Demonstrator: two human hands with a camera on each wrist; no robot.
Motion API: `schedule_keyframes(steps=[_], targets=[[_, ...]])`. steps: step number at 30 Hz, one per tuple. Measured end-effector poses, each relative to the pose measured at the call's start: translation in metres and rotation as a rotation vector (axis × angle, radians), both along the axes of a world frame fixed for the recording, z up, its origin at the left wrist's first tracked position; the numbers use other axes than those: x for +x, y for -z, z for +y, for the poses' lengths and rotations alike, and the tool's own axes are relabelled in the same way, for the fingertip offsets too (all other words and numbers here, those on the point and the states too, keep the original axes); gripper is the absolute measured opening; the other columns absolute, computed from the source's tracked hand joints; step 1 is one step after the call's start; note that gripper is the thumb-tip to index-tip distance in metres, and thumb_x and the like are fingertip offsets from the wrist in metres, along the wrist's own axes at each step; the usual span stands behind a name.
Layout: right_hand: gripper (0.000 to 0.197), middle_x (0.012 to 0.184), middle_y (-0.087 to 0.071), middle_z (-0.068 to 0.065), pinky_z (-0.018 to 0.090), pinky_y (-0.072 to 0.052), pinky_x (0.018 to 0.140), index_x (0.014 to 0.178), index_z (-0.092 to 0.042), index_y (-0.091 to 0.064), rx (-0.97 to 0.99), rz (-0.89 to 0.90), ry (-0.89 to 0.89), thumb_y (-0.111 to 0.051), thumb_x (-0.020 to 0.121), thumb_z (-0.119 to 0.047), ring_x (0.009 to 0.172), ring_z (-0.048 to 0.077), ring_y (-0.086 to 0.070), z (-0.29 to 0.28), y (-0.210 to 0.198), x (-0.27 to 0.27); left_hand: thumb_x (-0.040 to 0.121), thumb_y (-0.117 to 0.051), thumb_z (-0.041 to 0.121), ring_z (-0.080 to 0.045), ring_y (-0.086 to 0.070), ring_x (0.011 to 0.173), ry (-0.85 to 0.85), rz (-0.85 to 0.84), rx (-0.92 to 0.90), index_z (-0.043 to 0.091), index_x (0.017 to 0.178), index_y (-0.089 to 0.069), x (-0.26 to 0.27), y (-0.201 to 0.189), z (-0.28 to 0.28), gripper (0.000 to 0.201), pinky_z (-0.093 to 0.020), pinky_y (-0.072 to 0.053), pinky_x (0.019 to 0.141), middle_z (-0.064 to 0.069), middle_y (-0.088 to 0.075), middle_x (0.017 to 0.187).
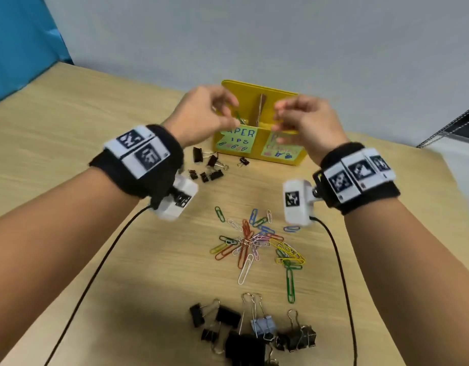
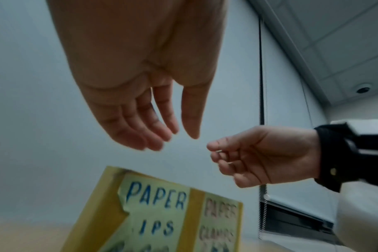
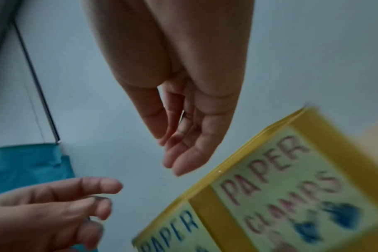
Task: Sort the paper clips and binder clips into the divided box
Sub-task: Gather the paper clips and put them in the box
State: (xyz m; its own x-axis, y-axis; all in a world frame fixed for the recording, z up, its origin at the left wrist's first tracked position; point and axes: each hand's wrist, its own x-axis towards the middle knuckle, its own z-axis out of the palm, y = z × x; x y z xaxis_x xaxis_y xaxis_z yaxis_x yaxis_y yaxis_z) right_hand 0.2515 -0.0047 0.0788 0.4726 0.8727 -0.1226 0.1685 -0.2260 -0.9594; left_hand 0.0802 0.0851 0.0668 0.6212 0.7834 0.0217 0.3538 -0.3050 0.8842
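Both hands are up over the yellow divided box (image 1: 259,151), which sits twd the far side of the wooden table (image 1: 69,133), near the wall. The left hand (image 1: 201,114) hovers above the left compartment w/ a green paper clip (image 1: 238,117) at its fingertips; whether it's pinched or dropping, can't tell. In the left wrist view those fingers look straight and relaxed. The right hand (image 1: 304,120) has its fingers curled over the right compartment; it seems to pinch smth thin, too blurry to name.

Loose paper clips (image 1: 257,244) lie in a pile mid-table, between the forearms. Small binder clips (image 1: 207,165) sit just left of the box's front edge. Bigger binder clips (image 1: 254,331) crowd the near edge. Bare tabletop runs along the left and right sides.
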Motion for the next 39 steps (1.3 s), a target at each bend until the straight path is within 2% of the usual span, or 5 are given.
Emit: schedule_keyframes(steps=[8,18,24,31,39], targets=[[0.043,0.125,-0.057,0.006,0.021,-0.037,0.097,0.119,-0.017,-0.062,-0.629,-0.799,-0.635,-0.04,0.087,0.002,0.116,0.023,-0.053,-0.07,0.067,-0.039,0.085,-0.06,0.018,-0.02,-0.048,0.115,0.564,0.774,0.189,0.022,0.133,-0.047,-0.019,0.062,-0.068,0.05,-0.03,-0.041,0.099,-0.003,-0.047,0.125],[0.05,0.129,-0.047,0.011,0.026,-0.037,0.099,0.132,-0.02,-0.049,-0.693,-0.723,-0.381,-0.062,0.083,-0.023,0.121,0.027,-0.049,-0.125,0.067,-0.014,0.066,-0.079,0.031,-0.019,-0.045,0.112,0.553,0.831,0.149,0.022,0.131,-0.04,-0.039,0.063,-0.091,0.076,-0.033,-0.045,0.095,-0.001,-0.041,0.122],[0.075,0.13,-0.038,0.007,0.034,-0.041,0.103,0.138,-0.022,-0.038,-0.721,-0.713,-0.604,-0.073,0.073,-0.037,0.122,0.024,-0.045,-0.124,0.075,-0.045,0.073,-0.07,0.007,-0.022,-0.053,0.106,0.577,0.757,0.235,0.012,0.122,-0.049,-0.015,0.076,-0.114,0.054,-0.032,-0.049,0.089,-0.009,-0.05,0.123],[0.108,0.133,-0.033,0.007,0.043,-0.043,0.103,0.141,-0.027,-0.025,-0.866,-0.806,-0.491,-0.085,0.053,-0.042,0.123,0.03,-0.041,-0.152,0.074,-0.037,0.059,-0.076,0.055,-0.025,-0.039,0.127,0.507,0.776,0.12,0.022,0.142,-0.024,-0.032,0.07,-0.111,0.104,-0.044,-0.04,0.106,-0.006,-0.033,0.137],[0.062,0.123,-0.048,0.011,0.024,-0.036,0.083,0.127,-0.01,-0.05,-0.596,-0.815,-0.493,-0.077,0.072,-0.024,0.112,0.026,-0.051,-0.117,0.082,-0.067,0.074,-0.073,0.026,-0.029,-0.053,0.107,0.474,0.779,0.232,0.003,0.121,-0.044,-0.009,0.077,-0.127,0.06,-0.031,-0.043,0.081,-0.015,-0.047,0.122]])
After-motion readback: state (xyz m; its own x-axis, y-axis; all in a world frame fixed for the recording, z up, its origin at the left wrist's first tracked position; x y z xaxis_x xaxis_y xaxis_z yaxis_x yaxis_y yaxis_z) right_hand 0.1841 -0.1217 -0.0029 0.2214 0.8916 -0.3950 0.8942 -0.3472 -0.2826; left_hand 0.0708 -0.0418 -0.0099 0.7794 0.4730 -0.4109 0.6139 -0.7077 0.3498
